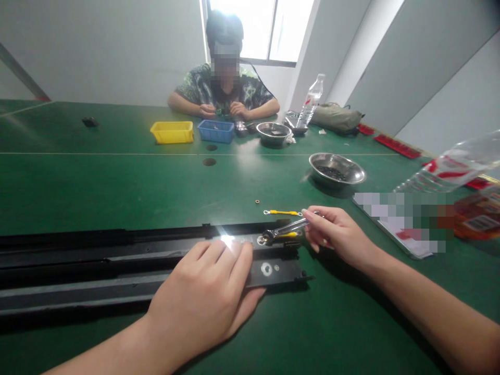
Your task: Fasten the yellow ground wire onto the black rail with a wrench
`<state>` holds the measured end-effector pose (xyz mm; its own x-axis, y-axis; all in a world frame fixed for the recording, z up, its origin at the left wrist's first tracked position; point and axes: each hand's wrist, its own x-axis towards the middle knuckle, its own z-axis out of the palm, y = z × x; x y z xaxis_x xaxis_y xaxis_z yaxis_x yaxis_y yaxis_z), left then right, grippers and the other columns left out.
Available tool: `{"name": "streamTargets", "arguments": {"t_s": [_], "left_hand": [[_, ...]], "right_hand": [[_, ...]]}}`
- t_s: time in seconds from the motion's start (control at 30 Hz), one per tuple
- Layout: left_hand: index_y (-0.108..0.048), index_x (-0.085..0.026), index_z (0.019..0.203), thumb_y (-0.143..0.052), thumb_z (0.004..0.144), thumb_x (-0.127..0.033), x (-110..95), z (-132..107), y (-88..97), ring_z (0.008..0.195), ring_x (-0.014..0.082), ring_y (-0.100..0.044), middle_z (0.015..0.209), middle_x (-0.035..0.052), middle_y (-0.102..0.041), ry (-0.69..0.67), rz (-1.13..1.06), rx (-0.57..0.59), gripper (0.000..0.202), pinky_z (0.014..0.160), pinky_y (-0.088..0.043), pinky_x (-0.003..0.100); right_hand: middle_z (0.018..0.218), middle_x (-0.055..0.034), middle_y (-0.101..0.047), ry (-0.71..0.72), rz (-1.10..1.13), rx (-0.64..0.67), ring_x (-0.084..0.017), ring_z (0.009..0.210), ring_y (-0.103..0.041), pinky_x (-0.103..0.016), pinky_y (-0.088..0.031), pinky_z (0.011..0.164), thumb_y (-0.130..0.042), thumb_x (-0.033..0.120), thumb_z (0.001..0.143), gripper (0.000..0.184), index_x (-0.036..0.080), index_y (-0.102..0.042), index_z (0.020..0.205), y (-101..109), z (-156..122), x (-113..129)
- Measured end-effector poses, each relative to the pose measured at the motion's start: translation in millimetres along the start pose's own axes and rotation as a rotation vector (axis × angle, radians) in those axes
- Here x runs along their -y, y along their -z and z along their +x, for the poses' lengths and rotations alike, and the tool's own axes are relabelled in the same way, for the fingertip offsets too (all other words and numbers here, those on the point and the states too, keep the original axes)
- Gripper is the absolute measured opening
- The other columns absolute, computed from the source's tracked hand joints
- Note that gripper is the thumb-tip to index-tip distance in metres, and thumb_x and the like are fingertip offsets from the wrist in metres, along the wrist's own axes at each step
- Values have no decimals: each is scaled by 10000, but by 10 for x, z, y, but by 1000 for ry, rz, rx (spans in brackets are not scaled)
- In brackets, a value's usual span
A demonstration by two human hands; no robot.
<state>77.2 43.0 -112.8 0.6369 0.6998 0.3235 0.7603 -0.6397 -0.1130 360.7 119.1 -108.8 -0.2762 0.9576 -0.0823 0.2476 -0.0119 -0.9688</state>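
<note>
A long black metal rail (97,260) lies across the green table in front of me. My left hand (207,297) rests flat on its right end, fingers stretched out over it. My right hand (336,232) pinches a small silver wrench (283,230) whose head sits on a nut near the rail's end. A short yellow wire with ring terminals (282,212) lies on the table just beyond the wrench. A small nut (257,201) lies a little farther back.
A steel bowl of dark small parts (336,169) stands right of centre; a plastic bottle (449,169) lies at the right edge. Across the table a person sits behind a yellow bin (172,132), a blue bin (215,130), another steel bowl (272,132) and an upright bottle (310,101).
</note>
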Motion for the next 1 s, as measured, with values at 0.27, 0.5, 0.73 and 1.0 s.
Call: {"name": "streamTargets", "arguments": {"t_s": [0.27,0.5,0.73,1.0], "left_hand": [[-622,-145,1287,-483,999,-496,-2,10,9,978,300,-632,1129,119,-693,6,-10,-6,475,816,-480,455],[-617,-140,1301,-482,997,-499,0,5,2,980,304,-631,1129,123,-690,5,-7,-4,489,812,-485,459],[-612,-147,1309,-484,999,-499,0,3,6,988,304,-629,1145,119,-689,7,-10,-4,486,819,-484,461],[-618,-152,1285,-481,1000,-500,0,22,5,992,303,-629,1145,118,-686,10,-18,3,471,828,-477,462]], "right_hand": [[507,42,-486,3,26,17,-105,482,-477,-245,-353,503,-650,547,961,481,195,-536,654,-40,24,1],[491,48,-470,-59,-52,54,-107,446,-484,-248,-353,480,-639,563,955,474,191,-567,671,-37,64,13],[466,48,-461,-162,-168,217,-114,408,-500,-236,-348,425,-682,560,916,492,188,-555,621,99,-4,57],[521,15,-548,-251,-256,445,-100,432,-510,-214,-339,442,-613,554,971,485,164,-581,684,182,-88,182]]}}
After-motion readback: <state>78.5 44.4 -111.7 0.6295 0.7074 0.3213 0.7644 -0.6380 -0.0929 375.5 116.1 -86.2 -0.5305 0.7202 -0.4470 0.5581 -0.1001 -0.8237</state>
